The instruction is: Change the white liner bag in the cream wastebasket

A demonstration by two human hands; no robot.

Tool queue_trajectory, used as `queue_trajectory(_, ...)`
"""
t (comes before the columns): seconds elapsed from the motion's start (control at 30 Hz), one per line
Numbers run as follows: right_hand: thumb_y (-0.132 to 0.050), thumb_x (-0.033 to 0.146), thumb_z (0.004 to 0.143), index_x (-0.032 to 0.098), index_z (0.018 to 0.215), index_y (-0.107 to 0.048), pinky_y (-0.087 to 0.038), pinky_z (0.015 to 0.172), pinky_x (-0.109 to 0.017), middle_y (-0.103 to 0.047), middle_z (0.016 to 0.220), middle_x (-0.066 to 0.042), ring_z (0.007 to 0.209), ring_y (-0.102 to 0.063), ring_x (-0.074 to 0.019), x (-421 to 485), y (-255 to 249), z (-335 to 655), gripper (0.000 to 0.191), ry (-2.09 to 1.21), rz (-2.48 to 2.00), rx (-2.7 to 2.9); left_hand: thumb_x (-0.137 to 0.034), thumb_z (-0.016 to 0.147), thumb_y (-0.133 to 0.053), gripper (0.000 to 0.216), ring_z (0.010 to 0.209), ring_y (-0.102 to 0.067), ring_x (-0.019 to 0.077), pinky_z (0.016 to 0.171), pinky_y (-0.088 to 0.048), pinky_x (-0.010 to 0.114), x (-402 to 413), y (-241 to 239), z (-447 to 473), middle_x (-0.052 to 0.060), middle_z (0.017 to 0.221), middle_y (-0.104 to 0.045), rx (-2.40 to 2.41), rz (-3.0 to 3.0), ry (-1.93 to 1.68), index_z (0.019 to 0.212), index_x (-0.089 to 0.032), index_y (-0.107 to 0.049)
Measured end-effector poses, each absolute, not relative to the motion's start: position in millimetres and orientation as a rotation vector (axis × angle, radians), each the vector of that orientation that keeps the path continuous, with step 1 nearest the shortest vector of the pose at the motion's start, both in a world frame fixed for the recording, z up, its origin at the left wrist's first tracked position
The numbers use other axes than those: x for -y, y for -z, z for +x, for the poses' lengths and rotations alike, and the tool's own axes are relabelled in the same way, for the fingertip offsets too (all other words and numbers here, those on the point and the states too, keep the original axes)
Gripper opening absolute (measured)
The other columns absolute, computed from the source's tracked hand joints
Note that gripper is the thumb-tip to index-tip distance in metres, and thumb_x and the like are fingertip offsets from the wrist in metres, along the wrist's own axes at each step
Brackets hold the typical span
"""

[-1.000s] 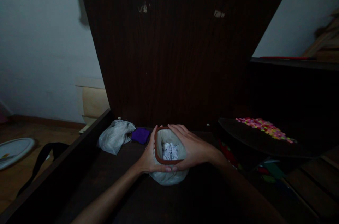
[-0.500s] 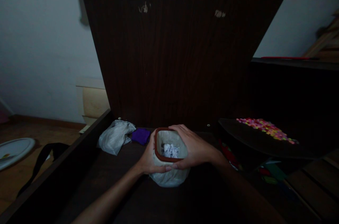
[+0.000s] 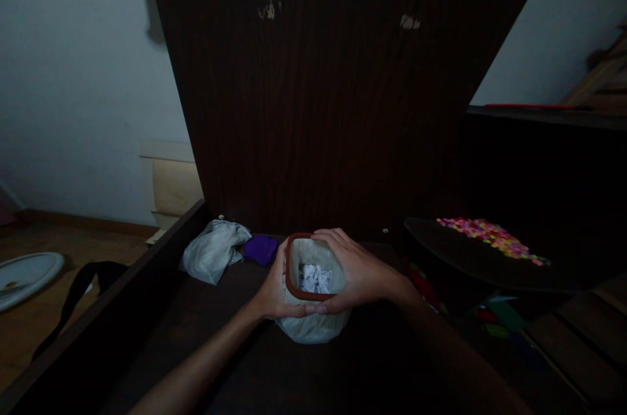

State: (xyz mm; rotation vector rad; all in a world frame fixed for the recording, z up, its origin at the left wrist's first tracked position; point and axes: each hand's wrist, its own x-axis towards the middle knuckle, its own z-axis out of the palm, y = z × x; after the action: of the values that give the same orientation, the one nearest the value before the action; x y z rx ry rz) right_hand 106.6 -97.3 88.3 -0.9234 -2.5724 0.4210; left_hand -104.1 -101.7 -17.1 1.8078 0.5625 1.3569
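A small bin (image 3: 313, 330) lined with a whitish plastic bag stands on the dark wooden surface, a brown rim (image 3: 306, 296) around its square mouth. Crumpled white paper (image 3: 315, 278) lies inside it. My left hand (image 3: 275, 287) wraps the left side just under the rim. From the right, my right hand (image 3: 355, 271) grips the rim and side, and the two thumbs meet at the front. Behind my left hand are a purple cloth (image 3: 259, 249) and a crumpled pale plastic bag (image 3: 215, 250).
A tall dark wooden panel (image 3: 318, 108) rises behind the bin. To the right, a rounded dark shelf (image 3: 441, 258) carries a string of pink and yellow beads or flowers (image 3: 490, 236). A raised side board (image 3: 122, 297) bounds the left, and a white oval object (image 3: 32, 271) lies beyond.
Both hands keep their hold on the bin, which stays nearly in place. The view has shifted only very slightly.
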Motion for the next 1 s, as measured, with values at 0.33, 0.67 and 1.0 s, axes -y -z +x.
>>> queue_trajectory(0.33, -0.089, 0.058, 0.055, 0.02, 0.145, -0.041, -0.036, 0.114, -0.055, -0.043, 0.147, -0.018, 0.136, -0.041, -0.0374, 100, -119, 127, 0.109, -0.347, -1.016, 2.44, -0.052, 0.057, -0.091, 0.127, 0.144, -0.032, 0.0433, 0.122, -0.021, 0.061, 101, 21, -107, 0.019, 0.154, -0.034, -0.528, 1.76, -1.33, 0.155, -0.021, -0.017)
queue_trajectory(0.67, -0.088, 0.053, 0.055, 0.024, 0.15, -0.036, -0.034, 0.116, -0.058, -0.038, 0.151, -0.016, 0.139, -0.04, -0.0397, 110, -103, 194, 0.112, -0.43, -1.267, 2.355, -0.053, 0.054, -0.093, 0.138, 0.143, -0.036, 0.0449, 0.121, -0.027, 0.058, 104, 19, -113, 0.019, 0.152, -0.037, -0.568, 1.723, -1.252, 0.158, -0.021, -0.009)
queue_trajectory(1.0, -0.091, 0.049, 0.049, 0.02, 0.149, -0.038, -0.029, 0.118, -0.063, -0.034, 0.154, -0.02, 0.143, -0.034, -0.0445, 132, -28, 244, 0.117, -0.728, -1.479, 2.421, -0.061, 0.052, -0.093, 0.142, 0.15, -0.025, 0.0434, 0.124, -0.019, 0.06, 109, 12, -114, 0.021, 0.164, -0.019, -0.541, 1.657, -1.265, 0.16, -0.024, -0.008)
